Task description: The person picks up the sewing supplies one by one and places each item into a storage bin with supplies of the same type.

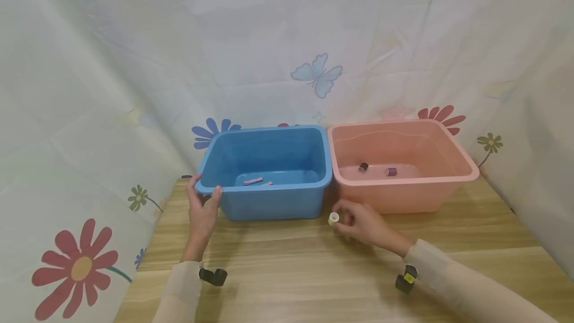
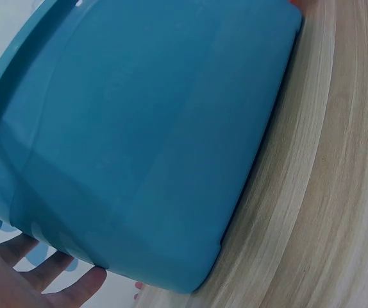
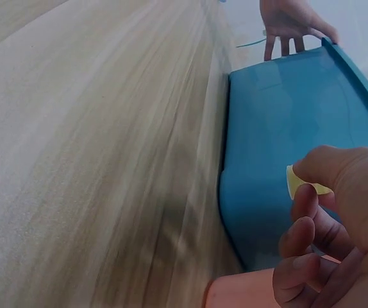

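My right hand (image 1: pixel 364 223) pinches a small pale-yellow thread spool (image 1: pixel 334 219) between thumb and fingers, in front of the gap between two plastic bins. In the right wrist view part of the spool (image 3: pixel 293 183) shows between the fingertips. My left hand (image 1: pixel 203 216) holds the near left corner of the blue bin (image 1: pixel 273 203), thumb at the front rim and fingers along the left side. Two small pink strips (image 1: pixel 253 181) lie inside the blue bin, their kind unclear. The pink bin (image 1: pixel 394 198) contains a black thread spool (image 1: pixel 363 167) and a purple one (image 1: pixel 391 171).
Both bins stand side by side on a wooden table (image 1: pixel 287 273). Behind and beside the table hangs a pale curtain (image 1: pixel 251 39) with printed flowers and butterflies. Each wrist carries a small black camera (image 1: pixel 213 276).
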Demonstrator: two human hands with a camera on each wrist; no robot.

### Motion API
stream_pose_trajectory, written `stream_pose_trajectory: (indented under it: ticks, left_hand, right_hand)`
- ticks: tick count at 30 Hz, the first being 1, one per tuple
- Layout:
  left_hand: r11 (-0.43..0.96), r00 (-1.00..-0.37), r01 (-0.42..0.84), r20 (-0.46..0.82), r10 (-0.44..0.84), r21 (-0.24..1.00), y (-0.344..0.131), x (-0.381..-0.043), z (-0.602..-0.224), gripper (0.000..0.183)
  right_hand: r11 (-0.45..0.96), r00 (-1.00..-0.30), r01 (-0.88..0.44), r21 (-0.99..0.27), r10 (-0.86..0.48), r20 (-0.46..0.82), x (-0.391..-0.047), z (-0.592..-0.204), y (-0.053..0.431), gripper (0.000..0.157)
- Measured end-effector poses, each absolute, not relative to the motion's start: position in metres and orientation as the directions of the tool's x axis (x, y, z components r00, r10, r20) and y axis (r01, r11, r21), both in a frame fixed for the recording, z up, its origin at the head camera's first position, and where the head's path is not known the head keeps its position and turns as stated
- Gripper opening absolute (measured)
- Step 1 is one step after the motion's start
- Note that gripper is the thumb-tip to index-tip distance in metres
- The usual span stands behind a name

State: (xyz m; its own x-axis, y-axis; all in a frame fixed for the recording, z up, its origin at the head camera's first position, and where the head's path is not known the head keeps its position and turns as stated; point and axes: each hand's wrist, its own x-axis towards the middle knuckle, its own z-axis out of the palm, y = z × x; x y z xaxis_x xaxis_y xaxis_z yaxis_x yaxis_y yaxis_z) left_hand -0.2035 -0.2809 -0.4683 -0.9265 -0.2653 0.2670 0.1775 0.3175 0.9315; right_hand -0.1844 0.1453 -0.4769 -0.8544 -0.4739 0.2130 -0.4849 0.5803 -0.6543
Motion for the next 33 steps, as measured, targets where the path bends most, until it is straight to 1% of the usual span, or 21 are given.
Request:
stream_pose_trajectory:
  ticks: [8, 16, 19, 29, 33]
  left_hand:
    - [0.314, -0.928, 0.173, 0.262, -0.265, 0.933, -0.282, -0.203, -0.468, 0.070]
    - [0.310, -0.932, 0.163, 0.249, -0.263, 0.937, -0.282, -0.200, -0.470, 0.070]
    - [0.319, -0.932, 0.163, 0.251, -0.261, 0.934, -0.281, -0.201, -0.470, 0.069]
    - [0.321, -0.925, 0.184, 0.274, -0.263, 0.929, -0.282, -0.204, -0.470, 0.069]
    - [0.320, -0.927, 0.177, 0.267, -0.265, 0.931, -0.281, -0.204, -0.470, 0.069]
  right_hand:
    - [0.577, -0.844, -0.507, -0.640, -0.483, 0.233, -0.181, -0.464, 0.146, 0.030]
    - [0.585, -0.839, -0.508, -0.632, -0.503, 0.210, -0.178, -0.453, 0.148, 0.029]
    - [0.580, -0.829, -0.526, -0.622, -0.511, 0.225, -0.178, -0.449, 0.150, 0.029]
    - [0.555, -0.765, -0.632, -0.540, -0.558, 0.322, -0.183, -0.437, 0.156, 0.031]
    - [0.573, -0.763, -0.637, -0.516, -0.560, 0.322, -0.184, -0.430, 0.158, 0.032]
